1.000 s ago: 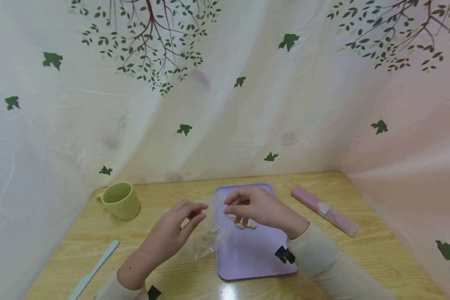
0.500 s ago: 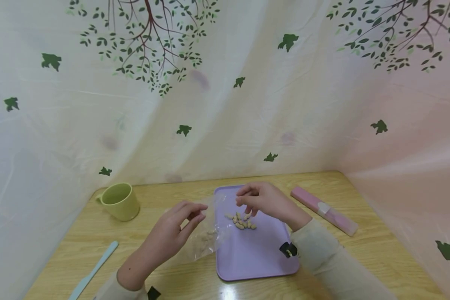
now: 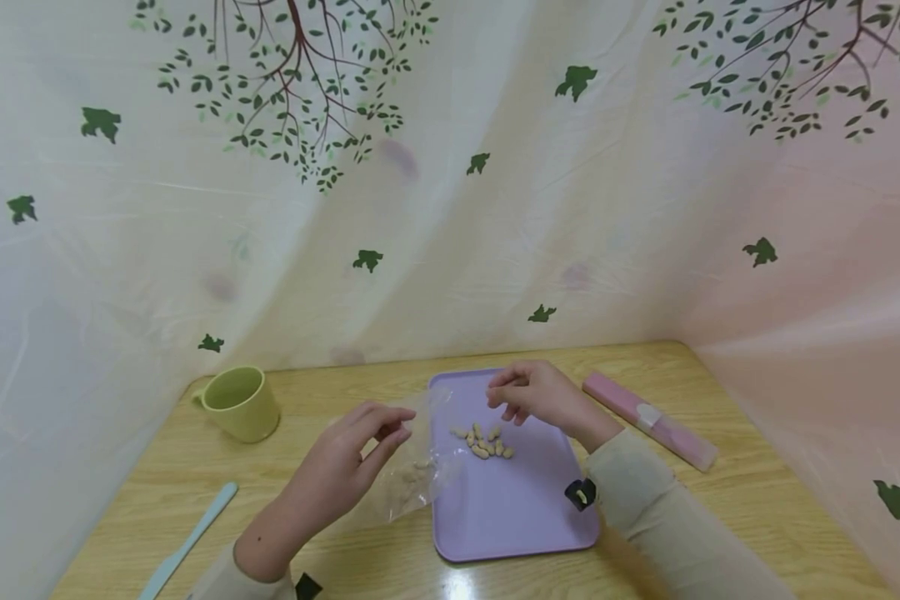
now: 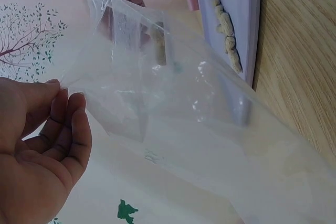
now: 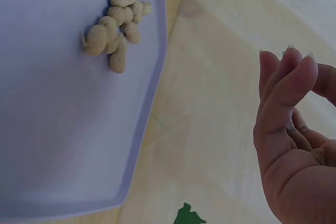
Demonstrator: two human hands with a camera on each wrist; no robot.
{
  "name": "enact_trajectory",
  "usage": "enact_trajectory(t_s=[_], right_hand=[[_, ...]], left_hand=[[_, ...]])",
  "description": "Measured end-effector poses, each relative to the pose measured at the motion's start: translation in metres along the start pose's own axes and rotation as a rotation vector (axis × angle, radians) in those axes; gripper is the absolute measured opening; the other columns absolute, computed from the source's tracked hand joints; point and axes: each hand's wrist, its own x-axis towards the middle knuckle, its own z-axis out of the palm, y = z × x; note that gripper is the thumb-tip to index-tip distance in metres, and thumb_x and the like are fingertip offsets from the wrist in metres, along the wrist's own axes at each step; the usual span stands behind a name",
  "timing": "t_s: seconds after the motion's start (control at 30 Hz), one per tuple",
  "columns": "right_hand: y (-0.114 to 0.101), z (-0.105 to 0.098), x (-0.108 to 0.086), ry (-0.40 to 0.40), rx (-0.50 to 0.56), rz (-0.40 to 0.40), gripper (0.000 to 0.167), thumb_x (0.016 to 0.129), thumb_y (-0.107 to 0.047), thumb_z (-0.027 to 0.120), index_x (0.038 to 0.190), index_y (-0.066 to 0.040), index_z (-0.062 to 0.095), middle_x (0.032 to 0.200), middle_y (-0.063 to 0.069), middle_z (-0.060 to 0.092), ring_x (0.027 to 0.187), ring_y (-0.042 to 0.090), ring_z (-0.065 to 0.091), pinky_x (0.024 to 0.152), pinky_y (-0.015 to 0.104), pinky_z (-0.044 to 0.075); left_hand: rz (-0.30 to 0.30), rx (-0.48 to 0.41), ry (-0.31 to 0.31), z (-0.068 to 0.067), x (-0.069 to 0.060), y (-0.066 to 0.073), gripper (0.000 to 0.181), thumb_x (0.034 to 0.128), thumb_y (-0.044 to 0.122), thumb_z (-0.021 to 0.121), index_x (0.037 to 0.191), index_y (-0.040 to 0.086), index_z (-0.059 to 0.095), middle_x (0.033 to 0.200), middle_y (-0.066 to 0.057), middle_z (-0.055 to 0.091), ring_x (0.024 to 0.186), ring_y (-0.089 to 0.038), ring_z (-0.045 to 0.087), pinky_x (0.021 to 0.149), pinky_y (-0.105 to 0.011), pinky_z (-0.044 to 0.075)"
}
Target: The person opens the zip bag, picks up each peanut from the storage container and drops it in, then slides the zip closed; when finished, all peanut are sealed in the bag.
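My left hand (image 3: 352, 454) pinches the upper edge of a clear plastic bag (image 4: 173, 108) between thumb and fingertips. In the head view, a few peanuts (image 3: 420, 469) show dimly low in the bag, which overlaps the left side of a lilac tray (image 3: 506, 517). A loose cluster of unshelled peanuts (image 5: 113, 30) lies on the tray. Above the tray's far right part, my right hand (image 3: 543, 396) hovers with bent, relaxed fingers. Nothing shows between its fingers (image 5: 283, 93) in the right wrist view.
A yellow-green mug (image 3: 242, 407) stands at the back left of the wooden table (image 3: 345, 550). A pale blue knife-shaped utensil (image 3: 187, 542) lies at front left. Right of the tray lies a long pink case (image 3: 648, 421). A printed curtain (image 3: 450, 217) hangs behind.
My right hand has moved right, away from the bag, uncovering the peanuts on the tray. My left hand stays in place with the bag.
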Motion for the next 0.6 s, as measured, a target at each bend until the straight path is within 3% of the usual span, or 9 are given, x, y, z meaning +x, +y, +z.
enact_trajectory(t_s=[0.27, 0.6], right_hand=[[0.015, -0.002, 0.006, -0.019, -0.046, 0.047, 0.023, 0.102, -0.018, 0.071, 0.118, -0.001, 0.072, 0.108, 0.013, 0.081, 0.078, 0.015, 0.071, 0.071, 0.029, 0.062], [0.037, -0.003, 0.009, -0.097, -0.16, 0.079, 0.017, 0.099, -0.016, 0.074, 0.107, -0.001, 0.077, 0.095, 0.01, 0.08, 0.074, 0.015, 0.069, 0.068, 0.029, 0.062]], left_hand=[[0.012, -0.004, -0.004, 0.0, 0.0, 0.0, 0.026, 0.0982, 0.009, 0.077, 0.124, 0.014, 0.074, 0.103, 0.007, 0.072, 0.092, -0.003, 0.065, 0.072, -0.019, 0.055], [0.005, -0.006, -0.008, -0.001, 0.0, -0.001, 0.026, 0.0983, 0.009, 0.077, 0.124, 0.014, 0.074, 0.102, 0.008, 0.071, 0.092, -0.002, 0.065, 0.072, -0.019, 0.054]])
